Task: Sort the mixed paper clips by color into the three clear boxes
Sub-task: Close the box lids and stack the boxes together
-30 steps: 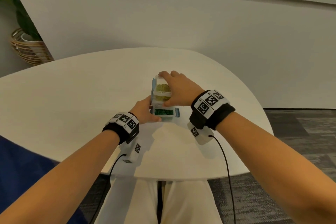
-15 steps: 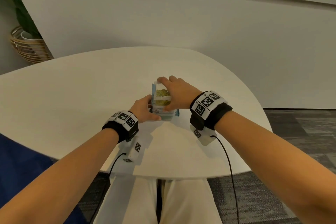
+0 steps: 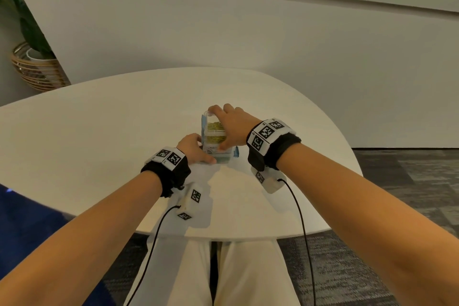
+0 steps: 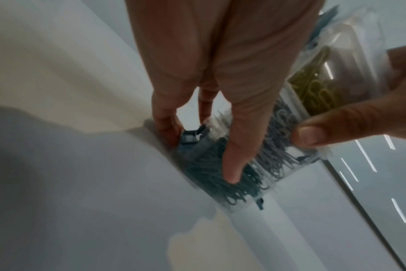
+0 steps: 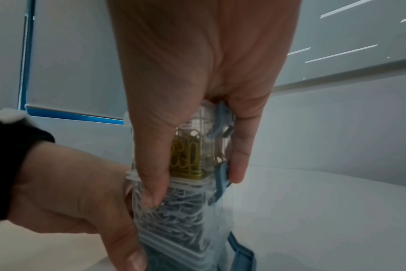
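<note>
I see three clear boxes stacked one on another near the middle of the white table (image 3: 99, 131), and both hands are on the stack.

The top box (image 3: 215, 129) holds gold paper clips (image 5: 186, 155). My right hand (image 3: 233, 126) grips this box from above: the thumb (image 5: 151, 174) presses one side wall and the fingers (image 5: 239, 155) curl down the opposite side, over a blue latch (image 5: 223, 176). The right thumb tip reaches down to the seam with the box beneath.

The middle box (image 5: 174, 205) holds silver-grey paper clips (image 4: 276, 146). The bottom box (image 3: 223, 156) rests on the table and holds darker blue-green clips (image 4: 211, 176); from the blurred wrist views I cannot tell the exact colour.

My left hand (image 3: 192, 148) grips the lower part of the stack. Its thumb (image 4: 234, 155) lies flat down the near wall of the bottom box and its fingers (image 4: 165, 117) wrap the far side beside a blue latch there. One more blue latch (image 3: 236, 151) sticks out on the right of the bottom box, hinged open.

Both wrists wear black bands with printed marker tiles (image 3: 267, 134), and black cables (image 3: 300, 218) run back from them towards my lap. A wicker planter (image 3: 34, 69) stands on the floor at the far left.
</note>
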`<state>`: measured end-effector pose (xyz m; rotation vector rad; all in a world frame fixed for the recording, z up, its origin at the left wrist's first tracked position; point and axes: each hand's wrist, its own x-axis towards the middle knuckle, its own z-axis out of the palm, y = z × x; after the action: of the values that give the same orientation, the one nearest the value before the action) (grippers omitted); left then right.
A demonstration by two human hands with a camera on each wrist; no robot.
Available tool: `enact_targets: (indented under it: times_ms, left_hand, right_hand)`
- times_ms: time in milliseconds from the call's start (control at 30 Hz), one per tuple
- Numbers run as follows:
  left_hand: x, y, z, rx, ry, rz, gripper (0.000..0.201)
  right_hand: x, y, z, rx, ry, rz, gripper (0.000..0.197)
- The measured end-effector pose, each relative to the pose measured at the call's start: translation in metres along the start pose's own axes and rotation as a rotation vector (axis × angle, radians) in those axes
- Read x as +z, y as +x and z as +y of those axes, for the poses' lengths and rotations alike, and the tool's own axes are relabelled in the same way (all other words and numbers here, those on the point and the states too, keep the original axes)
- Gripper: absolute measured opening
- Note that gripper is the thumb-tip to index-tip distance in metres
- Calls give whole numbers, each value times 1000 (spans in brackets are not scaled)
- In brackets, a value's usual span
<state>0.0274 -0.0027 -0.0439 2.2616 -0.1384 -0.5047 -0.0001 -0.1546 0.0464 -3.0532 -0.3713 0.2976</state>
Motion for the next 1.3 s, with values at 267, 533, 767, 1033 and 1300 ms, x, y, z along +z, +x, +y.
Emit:
enact_targets:
  times_ms: [267, 533, 767, 1033, 1300]
  left_hand:
    - [-2, -4, 16, 54, 197, 139, 58]
    - [-4, -6, 18, 98, 228, 197, 69]
    - [-17, 4, 3, 251, -82, -171, 108]
    - [-8, 23, -9, 255, -158, -219, 107]
    - [-8, 25, -5, 275, -113, -166, 110]
  right_hand:
    - [1, 4, -7, 50, -6, 6, 102]
    - [1, 3, -10, 56, -1, 19, 106]
    - [-19, -15, 16, 288, 828, 330, 92]
    - [34, -27, 21, 510, 1661, -108, 89]
    - [17, -14, 24, 558, 1337, -63, 78]
